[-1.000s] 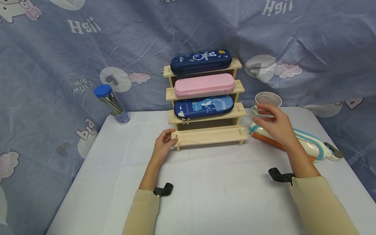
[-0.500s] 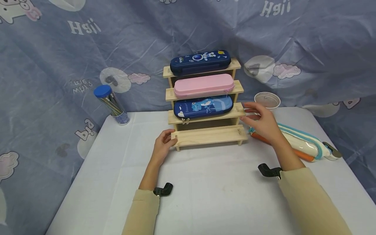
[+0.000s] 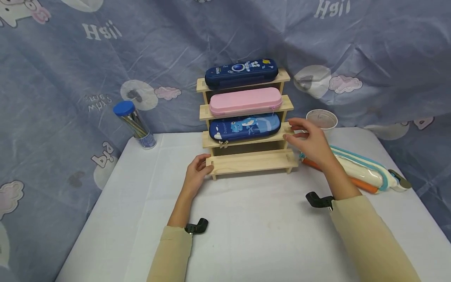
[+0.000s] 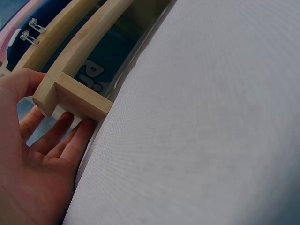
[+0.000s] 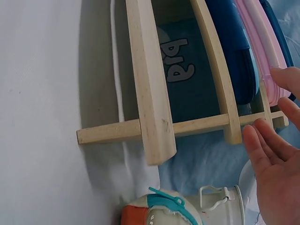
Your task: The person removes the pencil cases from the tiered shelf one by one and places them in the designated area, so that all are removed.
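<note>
A stepped wooden rack (image 3: 251,162) stands against the fabric backdrop. On its upper shelves lie a dark blue space pencil case (image 3: 225,80), a pink pencil case (image 3: 245,102) and a blue dinosaur pencil case (image 3: 229,133); the lowest shelf is bare. My left hand (image 3: 195,175) grips the left end of that lowest shelf, thumb on the board and fingers behind its leg in the left wrist view. Beside the right end of the dinosaur case's shelf, my right hand (image 3: 311,144) is spread, with thumb and fingers apart. Its fingertips are very near the rack's side (image 5: 233,126); contact is unclear.
A white, teal and orange pouch (image 3: 363,172) lies on the right of the white table (image 3: 246,231). Behind it stands a white metal pail (image 3: 321,118). At the back left is a blue-lidded tube (image 3: 141,129) of pencils.
My right hand has come leftward from above the pouch to the rack's right side. My left hand has stayed on the lowest shelf's end, and the pencil cases keep their places.
</note>
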A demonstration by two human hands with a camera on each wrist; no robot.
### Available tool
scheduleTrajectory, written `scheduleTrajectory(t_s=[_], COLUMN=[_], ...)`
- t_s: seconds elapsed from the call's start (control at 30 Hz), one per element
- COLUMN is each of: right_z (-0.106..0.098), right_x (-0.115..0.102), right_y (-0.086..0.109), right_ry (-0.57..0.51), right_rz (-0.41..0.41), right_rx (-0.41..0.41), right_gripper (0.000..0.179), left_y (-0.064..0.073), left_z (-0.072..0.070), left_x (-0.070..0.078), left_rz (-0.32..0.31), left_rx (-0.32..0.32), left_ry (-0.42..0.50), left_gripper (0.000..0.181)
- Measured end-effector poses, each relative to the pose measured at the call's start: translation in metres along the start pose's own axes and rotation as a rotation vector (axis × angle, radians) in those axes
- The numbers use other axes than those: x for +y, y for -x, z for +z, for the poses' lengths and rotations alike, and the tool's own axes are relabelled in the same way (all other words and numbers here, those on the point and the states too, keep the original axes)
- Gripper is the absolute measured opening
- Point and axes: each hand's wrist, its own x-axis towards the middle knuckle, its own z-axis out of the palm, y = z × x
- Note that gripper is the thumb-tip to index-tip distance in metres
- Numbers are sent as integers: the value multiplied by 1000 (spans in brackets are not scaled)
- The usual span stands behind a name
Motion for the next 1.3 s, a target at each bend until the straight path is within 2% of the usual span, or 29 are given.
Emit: scheduleTrajectory(t_s=[0.17,0.23,0.4,0.5,0.87,1.07,1.3], right_z=[5,8,11,12,25,32,36], right_x=[-5,-6,-9,-10,-14,-16,-14], right_y=[-8,-9,-12,-15,-20,-23,-24], right_ry=[-15,-11,3,-21,-53,24,60], right_rz=[-2,7,14,4,12,54,31], right_rx=[-20,-27,-33,-36,-43,-40,-27], right_gripper=[57,58,58,58,58,60,60], left_y=[-2,1,1,-1,0,-1,-1], left_z=[-1,-1,1,1,1,1,3], left_x=[3,9,7,1,1,1,1], left_rz=[-14,-28,-11,12,-2,3,18], left_rx=[-16,-25,-7,11,12,12,23], left_ry=[-1,-7,-11,0,-3,-10,-3], left_gripper=[46,48,44,42,41,41,41])
